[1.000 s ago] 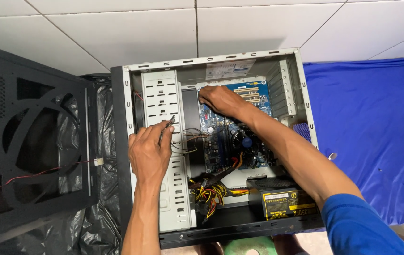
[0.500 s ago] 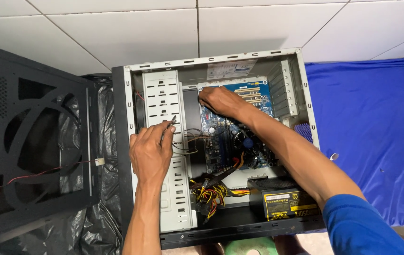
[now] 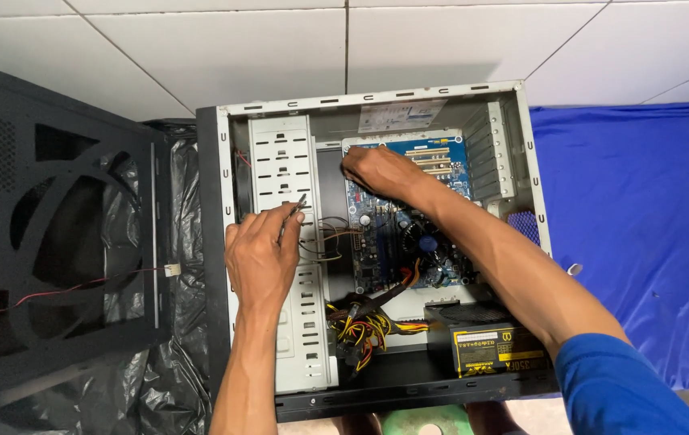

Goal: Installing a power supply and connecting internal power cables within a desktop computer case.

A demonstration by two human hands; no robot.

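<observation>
- Grey metal computer case [image 3: 513, 145] lay open at frame centre.
- Your left hand [image 3: 262, 256] pinched a thin tool [image 3: 294, 211] over the drive cage [image 3: 284, 161].
- Your right hand [image 3: 376, 171] was clenched on the blue motherboard's [image 3: 441, 157] upper-left corner.

The computer case [image 3: 376, 101] is bare matt grey sheet metal, and its drive cage [image 3: 284, 161] is the same dull metal, punched with slots. To the left, the black side panel [image 3: 46, 242] looks like painted perforated metal lying on crinkled glossy black plastic sheeting [image 3: 175, 379]. On the right lies soft matt blue cloth [image 3: 642, 225], and the far floor tiles [image 3: 240, 48] are smooth and white.
</observation>
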